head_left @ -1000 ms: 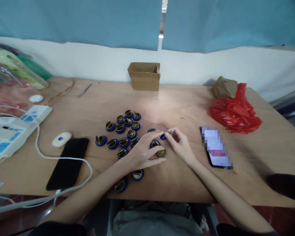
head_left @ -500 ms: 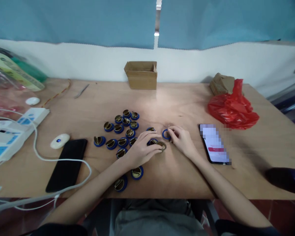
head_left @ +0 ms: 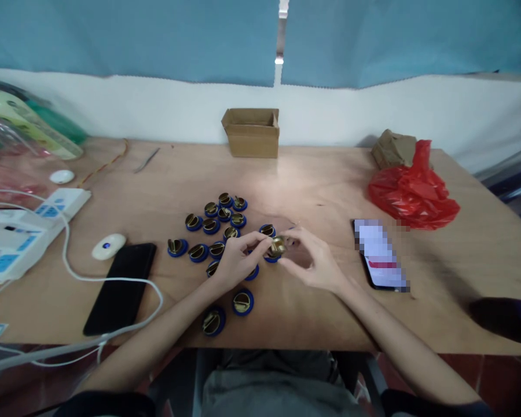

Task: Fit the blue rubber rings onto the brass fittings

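Observation:
A small round brass-coloured metal piece (head_left: 277, 247) is pinched between the thumb and fingers of my left hand (head_left: 239, 259). My right hand (head_left: 315, 260) curves close to its right side, thumb and fingers apart, with nothing visible gripped in them. Under and behind the held piece are blue-rimmed round parts with brass-coloured tops, one of them a blue-rimmed part (head_left: 267, 230) just above my left fingertips. More of the same kind lie left of my hands, such as a blue-rimmed part (head_left: 242, 302) nearer the table edge. My left hand covers some of them.
An open cardboard box (head_left: 252, 139) stands at the wall. To the right are a lit phone (head_left: 380, 255), a red plastic bag (head_left: 414, 197) and a brown package (head_left: 393, 149). At left lie a black phone (head_left: 120, 289), a white cable and a power strip (head_left: 35, 231).
My right hand has left the loose blue ring on the table and come to the brass piece, its fingers spreading. My left hand has shifted slightly left and tilted the piece up.

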{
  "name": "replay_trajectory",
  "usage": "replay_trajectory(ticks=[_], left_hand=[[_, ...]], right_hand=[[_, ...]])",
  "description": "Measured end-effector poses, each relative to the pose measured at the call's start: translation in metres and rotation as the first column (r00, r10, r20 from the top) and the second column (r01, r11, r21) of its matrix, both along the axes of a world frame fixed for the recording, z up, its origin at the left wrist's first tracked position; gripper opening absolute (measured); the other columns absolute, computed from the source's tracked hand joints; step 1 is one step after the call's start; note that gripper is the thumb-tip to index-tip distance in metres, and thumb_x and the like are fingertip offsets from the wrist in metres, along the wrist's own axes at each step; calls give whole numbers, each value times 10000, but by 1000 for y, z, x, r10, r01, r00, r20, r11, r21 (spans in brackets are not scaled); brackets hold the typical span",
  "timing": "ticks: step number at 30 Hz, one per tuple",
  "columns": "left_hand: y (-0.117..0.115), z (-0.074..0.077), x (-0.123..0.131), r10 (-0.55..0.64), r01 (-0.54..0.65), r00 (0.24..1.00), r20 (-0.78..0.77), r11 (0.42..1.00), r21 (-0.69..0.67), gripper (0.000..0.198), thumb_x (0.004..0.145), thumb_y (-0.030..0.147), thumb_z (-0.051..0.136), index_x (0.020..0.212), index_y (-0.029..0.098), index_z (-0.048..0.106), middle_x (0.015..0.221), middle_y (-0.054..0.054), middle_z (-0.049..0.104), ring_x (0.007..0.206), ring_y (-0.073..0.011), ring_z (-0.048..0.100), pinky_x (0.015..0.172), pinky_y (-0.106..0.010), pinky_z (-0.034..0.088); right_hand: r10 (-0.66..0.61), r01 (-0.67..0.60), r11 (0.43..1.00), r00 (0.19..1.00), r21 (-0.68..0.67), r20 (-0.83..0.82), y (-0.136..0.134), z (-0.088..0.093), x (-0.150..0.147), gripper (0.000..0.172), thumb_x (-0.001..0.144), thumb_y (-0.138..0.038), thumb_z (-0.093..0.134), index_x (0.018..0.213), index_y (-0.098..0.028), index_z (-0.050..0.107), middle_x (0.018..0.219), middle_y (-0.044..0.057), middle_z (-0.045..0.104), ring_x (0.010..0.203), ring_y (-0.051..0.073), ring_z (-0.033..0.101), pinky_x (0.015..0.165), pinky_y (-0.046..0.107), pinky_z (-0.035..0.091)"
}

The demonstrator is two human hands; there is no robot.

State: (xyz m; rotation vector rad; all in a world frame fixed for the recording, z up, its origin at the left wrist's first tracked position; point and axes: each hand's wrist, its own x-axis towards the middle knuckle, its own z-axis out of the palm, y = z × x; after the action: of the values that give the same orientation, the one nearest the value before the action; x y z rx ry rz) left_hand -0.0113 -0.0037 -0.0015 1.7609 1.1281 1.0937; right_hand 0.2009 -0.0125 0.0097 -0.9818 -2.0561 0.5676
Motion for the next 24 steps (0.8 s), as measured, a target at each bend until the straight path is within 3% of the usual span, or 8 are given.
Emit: replay_trajectory(ticks=[2, 6, 8, 11, 14, 17, 21, 24], left_hand=[[0, -1, 1, -31, 31, 1000, -4, 999, -14, 256, 980, 299, 576, 806, 169, 711, 696, 8, 726, 613, -110, 653, 559, -197, 465], [0, 1, 1, -61, 63, 996, -61, 998, 28, 268, 1006, 305, 528, 891, 180, 735, 745, 1, 747, 644, -122, 672, 578, -210, 480], [1, 2, 1, -27, 35, 996, -89, 995, 90, 250, 1016, 297, 514, 1009, 200, 744, 859, -15, 779, 716, -136, 700, 627, -228, 513], [5, 1, -1, 57, -23, 990, -130, 969, 245, 212, 994, 264, 557, 1127, 215, 714, 1055, -54, 781, 933, -185, 724, 825, -306, 567], [10, -5, -4, 122, -20, 961, -250, 926, 378, 284, 936, 243, 637, 1217, 209, 661, 1168, -90, 748, 1123, -255, 676, 996, -439, 533], [13, -13, -5, 153, 16, 920, -360, 905, 426, 340, 931, 244, 640, 1269, 203, 631, 1203, -107, 739, 1203, -298, 643, 1044, -509, 501], [14, -13, -4, 121, 69, 906, -405, 903, 423, 292, 984, 214, 550, 1264, 175, 626, 1229, -123, 738, 1158, -276, 680, 1034, -487, 510], [19, -6, -6, 87, 62, 915, -394, 934, 351, 275, 992, 189, 519, 1240, 174, 636, 1182, -106, 758, 1067, -248, 720, 940, -412, 556]], right_hand=[[26, -27, 1000, 999, 12, 36, -2, -7, -3, 415, 927, -357, 691, 1287, -212, 543, 1156, 94, 709, 994, 226, 694, 867, 374, 568], [-5, 3, 999, 998, 46, 59, -2, -15, -5, 322, 981, -377, 626, 1252, -218, 560, 1098, 90, 727, 962, 230, 706, 856, 384, 563], [-65, 64, 997, 997, 36, 41, 0, -12, -4, 308, 986, -393, 616, 1235, -218, 571, 1078, 85, 731, 923, 225, 703, 845, 379, 554], [-250, 250, 968, 967, -1, 56, 6, -4, 3, 273, 997, -412, 582, 1175, -208, 609, 1046, 89, 742, 872, 228, 691, 823, 375, 524], [-432, 440, 898, 885, -13, 174, 17, 0, 14, 260, 1011, -410, 526, 1015, -190, 663, 897, 76, 752, 791, 234, 676, 783, 364, 467], [-513, 533, 845, 786, 43, 345, 27, -3, 25, 311, 1012, -389, 494, 862, -181, 669, 784, 81, 741, 730, 247, 668, 744, 355, 412], [-547, 582, 805, 654, 115, 523, 32, -11, 30, 322, 1023, -344, 458, 857, -157, 660, 814, 136, 764, 746, 290, 697, 734, 364, 386], [-537, 587, 797, 585, 140, 608, 32, -16, 28, 287, 1025, -319, 448, 922, -137, 645, 845, 160, 774, 735, 303, 708, 704, 359, 375]])
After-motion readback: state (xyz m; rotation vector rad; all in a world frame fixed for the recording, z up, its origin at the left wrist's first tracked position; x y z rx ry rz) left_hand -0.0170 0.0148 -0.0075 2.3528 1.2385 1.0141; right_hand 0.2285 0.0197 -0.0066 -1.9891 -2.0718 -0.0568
